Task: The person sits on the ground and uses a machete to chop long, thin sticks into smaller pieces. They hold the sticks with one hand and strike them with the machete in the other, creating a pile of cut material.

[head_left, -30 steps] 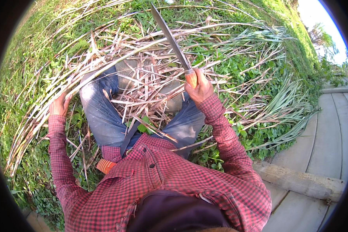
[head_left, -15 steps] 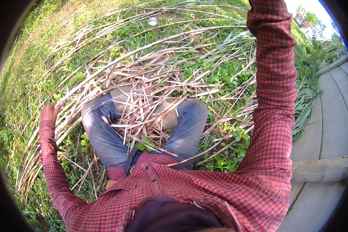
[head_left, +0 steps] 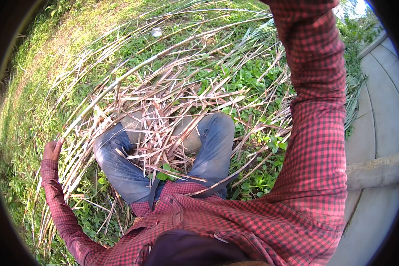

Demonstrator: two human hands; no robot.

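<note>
At the left, my left hand [head_left: 53, 150] is closed, its fingertips pinching the near end of a long pale green stalk [head_left: 128, 73]. That stalk runs in a shallow arc from my fingers up past my knees to the far right, where my raised sleeve hides its end. My right arm [head_left: 317, 84] reaches up and out at the top edge, so my right hand is out of view. Beside and beneath my left hand lies a bundle of long thin stalks [head_left: 73, 170]. Dry brown leaf-sheath strips [head_left: 162, 128] are heaped over my boots and between my bent knees.
I sit on grass and low weeds, legs folded in blue trousers [head_left: 119, 166]. More long stalks [head_left: 91, 55] lie across the grass ahead. A small clear object [head_left: 156, 32] rests beyond them. Grey paving slabs [head_left: 377, 119] with a raised ledge [head_left: 374, 172] run along the right.
My left hand has moved slightly nearer to me and closed at the stalk's end. The stalk has shifted toward me and left. My right arm stays raised, and the view has shifted a little.
</note>
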